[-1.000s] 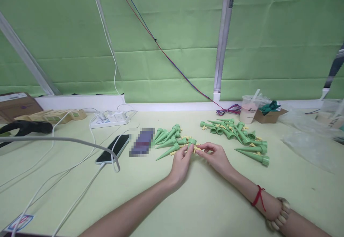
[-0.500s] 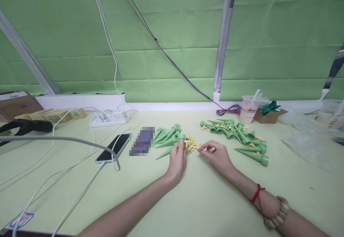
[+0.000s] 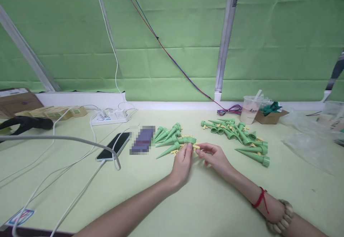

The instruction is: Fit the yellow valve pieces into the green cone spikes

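Note:
My left hand point(image 3: 183, 161) is closed around a green plant watering spike point(image 3: 191, 140), whose capped end shows above the thumb. Close beside it, my right hand point(image 3: 215, 158) pinches a small yellow valve point(image 3: 197, 146) against or near that end; whether the two are joined cannot be made out. Left of the hands lie several green spikes point(image 3: 172, 132) with pointed tips to the left. Loose yellow pieces point(image 3: 174, 152) are partly hidden behind my left hand. A second group of green spikes point(image 3: 243, 133), some with yellow valves, lies to the right.
A phone point(image 3: 113, 146) with cables lies left, before a white power strip point(image 3: 110, 118). Back right stand a plastic cup point(image 3: 249, 110) and a small cardboard box point(image 3: 270, 117), beside clear plastic bags point(image 3: 306, 147). Small boxes point(image 3: 57, 112) line the back left.
My right hand has lifted a yellow valve from the loose pile and brought it to the spike. My left hand has shifted slightly right, tilting the spike's capped end rightward.

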A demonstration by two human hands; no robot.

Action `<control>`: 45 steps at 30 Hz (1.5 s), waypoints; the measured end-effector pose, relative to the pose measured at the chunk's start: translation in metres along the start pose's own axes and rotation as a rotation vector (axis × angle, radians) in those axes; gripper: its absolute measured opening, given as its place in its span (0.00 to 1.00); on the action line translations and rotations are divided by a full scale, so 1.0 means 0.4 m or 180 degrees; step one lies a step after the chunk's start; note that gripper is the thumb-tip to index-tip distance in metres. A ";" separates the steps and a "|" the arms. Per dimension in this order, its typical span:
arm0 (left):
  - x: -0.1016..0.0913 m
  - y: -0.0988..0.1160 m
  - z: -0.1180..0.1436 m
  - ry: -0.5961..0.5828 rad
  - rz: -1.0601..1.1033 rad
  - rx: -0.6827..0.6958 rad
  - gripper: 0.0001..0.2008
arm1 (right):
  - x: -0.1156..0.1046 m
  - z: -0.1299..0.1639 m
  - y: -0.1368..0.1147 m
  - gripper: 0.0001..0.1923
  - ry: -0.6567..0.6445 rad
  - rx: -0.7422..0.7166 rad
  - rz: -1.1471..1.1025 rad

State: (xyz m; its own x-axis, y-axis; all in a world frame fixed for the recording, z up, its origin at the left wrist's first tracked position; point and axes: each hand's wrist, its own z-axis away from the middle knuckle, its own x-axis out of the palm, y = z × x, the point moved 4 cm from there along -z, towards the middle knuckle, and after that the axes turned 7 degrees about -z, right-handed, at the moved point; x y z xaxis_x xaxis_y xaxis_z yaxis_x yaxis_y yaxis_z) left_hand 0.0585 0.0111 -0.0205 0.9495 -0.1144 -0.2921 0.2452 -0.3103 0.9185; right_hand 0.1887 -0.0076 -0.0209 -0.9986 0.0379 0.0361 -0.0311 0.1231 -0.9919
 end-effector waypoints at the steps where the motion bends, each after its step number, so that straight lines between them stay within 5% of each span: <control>1: 0.000 0.001 0.002 -0.0039 -0.0189 0.0101 0.20 | 0.000 0.002 -0.001 0.22 0.0030 0.0027 0.0022; 7: 0.007 -0.005 0.007 -0.0326 -0.0597 0.0171 0.17 | 0.006 0.008 -0.001 0.19 -0.0075 0.0037 0.0109; 13: 0.016 0.001 0.012 -0.0447 -0.0602 0.0244 0.19 | 0.008 0.007 -0.009 0.15 -0.0132 -0.0648 0.0347; 21: 0.018 0.006 0.017 -0.0531 -0.0753 0.0288 0.20 | -0.025 0.019 -0.060 0.08 0.0142 -0.1946 0.2490; 24: 0.018 0.009 0.021 -0.0575 -0.0726 0.0393 0.19 | -0.029 0.021 -0.060 0.05 0.0022 -0.1634 0.2240; 30: 0.013 -0.004 0.016 -0.0446 -0.0671 0.0342 0.18 | -0.002 0.011 -0.023 0.16 -0.0547 -0.0106 0.0042; 33: 0.012 -0.011 0.014 -0.0450 -0.0796 0.0333 0.19 | 0.005 0.006 -0.014 0.19 -0.0594 0.0229 -0.0559; 45: 0.008 0.000 0.017 -0.0588 -0.1198 0.0359 0.20 | -0.010 0.003 -0.013 0.21 -0.0875 0.0849 -0.0566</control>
State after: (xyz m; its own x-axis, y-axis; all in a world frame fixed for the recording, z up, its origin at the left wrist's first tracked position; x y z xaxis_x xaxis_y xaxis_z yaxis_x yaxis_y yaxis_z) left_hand 0.0602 0.0043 -0.0231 0.7444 -0.1375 -0.6534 0.5351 -0.4626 0.7069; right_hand 0.1928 -0.0094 -0.0160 -0.9496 -0.2313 0.2115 -0.1778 -0.1584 -0.9712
